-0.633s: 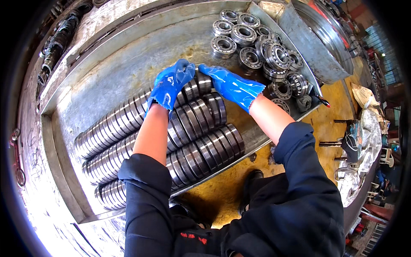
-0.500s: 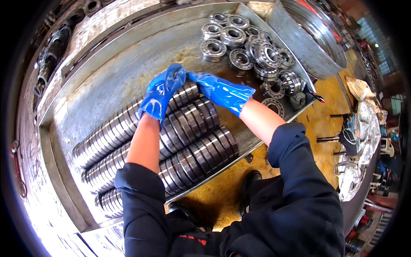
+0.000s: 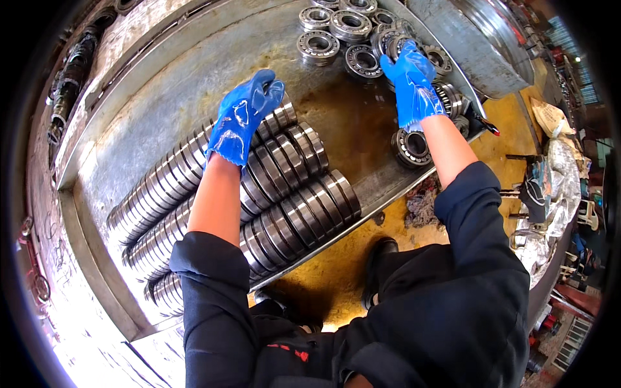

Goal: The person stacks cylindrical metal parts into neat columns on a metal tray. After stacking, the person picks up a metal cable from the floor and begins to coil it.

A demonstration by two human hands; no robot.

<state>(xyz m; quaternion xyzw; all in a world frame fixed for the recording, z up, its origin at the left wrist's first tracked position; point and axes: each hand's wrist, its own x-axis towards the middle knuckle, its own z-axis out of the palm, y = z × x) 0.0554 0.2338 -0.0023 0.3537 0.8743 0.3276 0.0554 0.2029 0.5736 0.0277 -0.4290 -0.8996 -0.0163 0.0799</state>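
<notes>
Counts only. Gloved hands: two, a left hand (image 3: 242, 119) and a right hand (image 3: 411, 83), both in blue gloves. Rows of bearing rings (image 3: 284, 213) stood on edge side by side in the metal tray (image 3: 129, 103): three rows, running from lower left to upper right; rings per row too many and too tightly packed to count, partly hidden by the left forearm. Loose roller bearings (image 3: 317, 45) lying flat at the tray's far end: at least nine showing, some hidden behind the right hand, so the full number cannot be told. One more bearing (image 3: 411, 147) lies near the tray's near edge. Black shoes: one (image 3: 378, 265) in view. Trays: one.
</notes>
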